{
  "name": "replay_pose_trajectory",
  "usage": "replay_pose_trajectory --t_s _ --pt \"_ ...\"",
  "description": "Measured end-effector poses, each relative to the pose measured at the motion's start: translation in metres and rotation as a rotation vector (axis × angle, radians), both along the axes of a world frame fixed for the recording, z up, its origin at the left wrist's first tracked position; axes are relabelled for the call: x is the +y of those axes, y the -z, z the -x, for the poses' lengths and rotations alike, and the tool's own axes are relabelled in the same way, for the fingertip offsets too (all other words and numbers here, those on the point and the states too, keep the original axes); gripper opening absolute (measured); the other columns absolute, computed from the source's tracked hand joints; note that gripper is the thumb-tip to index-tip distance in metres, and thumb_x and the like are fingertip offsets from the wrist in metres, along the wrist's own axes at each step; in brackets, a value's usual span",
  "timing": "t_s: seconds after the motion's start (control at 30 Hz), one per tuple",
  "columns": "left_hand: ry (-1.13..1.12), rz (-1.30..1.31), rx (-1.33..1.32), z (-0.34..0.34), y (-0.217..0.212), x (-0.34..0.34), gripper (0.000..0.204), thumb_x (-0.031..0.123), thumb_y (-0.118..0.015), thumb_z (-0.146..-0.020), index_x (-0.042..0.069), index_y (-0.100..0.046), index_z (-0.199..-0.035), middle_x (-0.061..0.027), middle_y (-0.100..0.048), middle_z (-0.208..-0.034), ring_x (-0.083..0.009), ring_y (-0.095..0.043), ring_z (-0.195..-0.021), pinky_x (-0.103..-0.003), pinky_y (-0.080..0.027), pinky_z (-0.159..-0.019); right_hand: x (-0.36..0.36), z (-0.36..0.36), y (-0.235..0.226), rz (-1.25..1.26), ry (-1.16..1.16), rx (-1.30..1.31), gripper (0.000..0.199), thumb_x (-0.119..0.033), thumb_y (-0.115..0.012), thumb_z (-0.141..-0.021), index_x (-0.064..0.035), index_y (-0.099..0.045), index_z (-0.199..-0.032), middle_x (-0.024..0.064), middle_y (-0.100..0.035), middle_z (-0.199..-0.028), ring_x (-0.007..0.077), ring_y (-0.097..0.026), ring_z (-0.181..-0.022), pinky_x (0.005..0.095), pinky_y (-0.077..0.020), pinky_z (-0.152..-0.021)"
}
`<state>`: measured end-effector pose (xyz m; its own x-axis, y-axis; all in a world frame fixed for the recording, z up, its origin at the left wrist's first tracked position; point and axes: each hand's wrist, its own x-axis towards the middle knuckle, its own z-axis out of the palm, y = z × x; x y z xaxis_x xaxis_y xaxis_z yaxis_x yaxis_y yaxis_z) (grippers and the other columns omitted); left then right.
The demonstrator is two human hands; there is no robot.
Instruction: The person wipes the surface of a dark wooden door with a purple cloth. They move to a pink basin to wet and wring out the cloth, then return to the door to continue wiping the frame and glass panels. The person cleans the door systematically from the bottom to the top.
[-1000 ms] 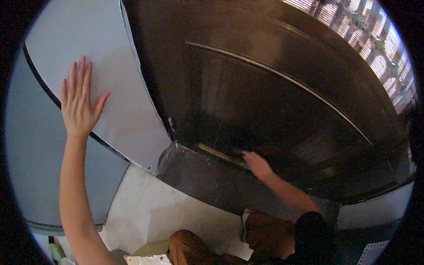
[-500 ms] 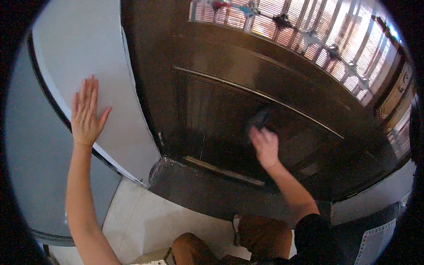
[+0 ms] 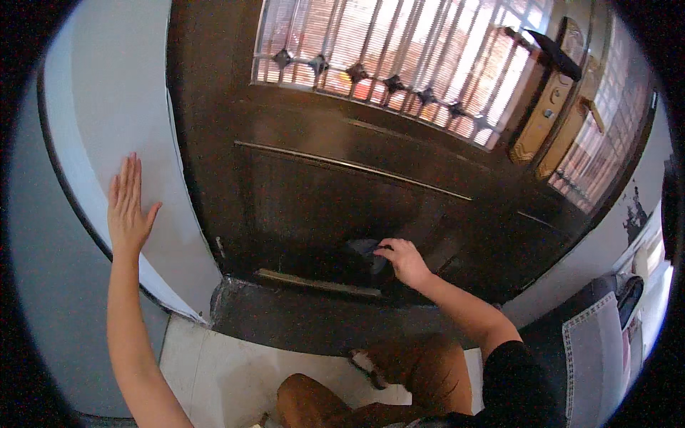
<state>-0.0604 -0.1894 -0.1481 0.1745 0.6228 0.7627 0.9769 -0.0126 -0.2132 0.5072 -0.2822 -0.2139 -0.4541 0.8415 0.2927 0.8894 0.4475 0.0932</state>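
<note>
My left hand [image 3: 128, 207] lies flat on the pale blue wall [image 3: 114, 93] left of the door, fingers spread and pointing up. My right hand [image 3: 403, 260] presses a dark grey cloth [image 3: 365, 251] against the lower panel of the dark brown wooden door [image 3: 321, 192]. The cloth sits just above the door's bottom rail [image 3: 317, 283]. My knees in brown trousers [image 3: 399, 371] are bent below the hand, close to the threshold.
The door's upper half has a barred window [image 3: 399, 64] with bright light behind. A brass lock plate with a dark lever handle [image 3: 546, 85] is at the upper right. A dark stone threshold [image 3: 285, 321] meets white floor tiles [image 3: 214, 364]. A grey patterned mat [image 3: 596, 364] lies at the right.
My right hand with the cloth has moved down the door panel toward the bottom rail. The view has tilted up, showing more window and the handle. My left hand stays on the wall.
</note>
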Motion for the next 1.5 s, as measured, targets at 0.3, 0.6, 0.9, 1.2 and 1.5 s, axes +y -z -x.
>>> replay_pose_trajectory --t_s 0.3,0.6,0.9,1.2,1.5 --pt "0.537 0.199 -0.401 -0.121 0.011 -0.044 0.065 0.008 -0.073 -0.069 0.005 -0.05 -0.13 -0.0215 -0.04 -0.141 -0.0384 -0.039 -0.129 -0.049 -0.032 -0.106 -0.01 -0.018 -0.048 -0.149 -0.104 0.14 0.038 0.006 -0.059 -0.07 -0.0066 -0.054 -0.106 0.0129 -0.056 -0.107 0.0344 -0.053 -0.103 0.042 -0.0433 -0.091" --pt "0.968 0.626 -1.855 -0.445 0.068 -0.077 0.048 0.023 -0.053 -0.095 0.001 -0.039 -0.135 -0.0177 -0.045 -0.133 -0.028 -0.045 -0.121 -0.036 -0.032 -0.104 -0.013 -0.008 -0.06 -0.006 -0.308 0.384 0.036 0.002 -0.065 -0.071 -0.0055 -0.053 -0.105 0.0148 -0.054 -0.116 0.0354 -0.048 -0.117 0.0399 -0.0431 -0.098" --pt "0.649 -0.32 -1.427 -0.476 -0.017 -0.025 0.044 0.011 -0.053 -0.092 -0.003 -0.037 -0.131 -0.0183 -0.042 -0.128 -0.0308 -0.042 -0.118 -0.04 -0.028 -0.106 -0.006 -0.152 -0.201 -0.772 0.094 0.013 0.053 -0.016 -0.064 -0.081 -0.0134 -0.048 -0.132 0.0107 -0.038 -0.143 0.0384 -0.034 -0.131 0.056 -0.0261 -0.105" --pt "0.256 -0.241 -1.173 -0.589 0.093 -0.001 0.043 -0.003 -0.057 -0.078 -0.007 -0.038 -0.116 -0.0308 -0.031 -0.126 -0.0464 -0.033 -0.117 -0.051 -0.024 -0.103 0.013 -0.166 -0.182 -0.737 -0.004 0.037 0.054 -0.02 -0.064 -0.084 -0.0179 -0.048 -0.135 0.0039 -0.038 -0.146 0.0326 -0.034 -0.134 0.0535 -0.0265 -0.106" --pt "0.164 0.096 -1.533 -0.586 0.179 -0.024 0.038 0.008 -0.055 -0.089 -0.006 -0.042 -0.121 -0.0246 -0.042 -0.121 -0.0387 -0.04 -0.115 -0.044 -0.03 -0.102 0.017 -0.18 -0.18 -0.758 -0.052 0.068 0.053 -0.019 -0.062 -0.084 -0.0175 -0.049 -0.135 0.0026 -0.039 -0.146 0.0283 -0.034 -0.135 0.0487 -0.0265 -0.106"
